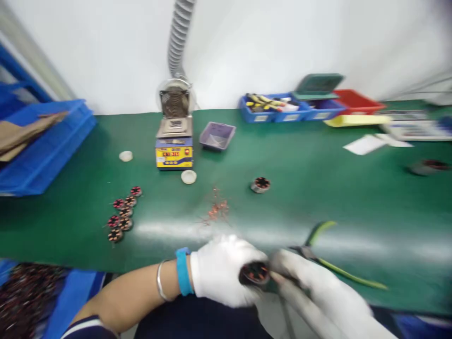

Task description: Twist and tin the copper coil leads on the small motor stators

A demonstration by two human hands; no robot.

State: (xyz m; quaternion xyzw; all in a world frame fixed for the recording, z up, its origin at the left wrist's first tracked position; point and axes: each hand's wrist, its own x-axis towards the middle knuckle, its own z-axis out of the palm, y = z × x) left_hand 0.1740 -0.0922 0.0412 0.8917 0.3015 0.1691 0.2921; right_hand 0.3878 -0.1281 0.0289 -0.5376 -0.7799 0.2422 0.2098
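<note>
The gloved left hand has its fingers wrapped around a coil, held above the near edge of the table with its wound face upward. The gloved right hand meets the coil's rim — blur hides whether those fingers pinch a wire end or only touch it, so I cannot tell. For good work here, the left grip should be firm on the outer wall, off the windings, while the right fingertips work lightly at the edge without tugging the copper. The pliers lie just beyond the right hand, within easy reach.

As for writing, a small machine shows red digits on its yellow front — the last group looks like 426, the first is unclear. White labels on the blue bins are too small to read, and no brand can be made out.
</note>
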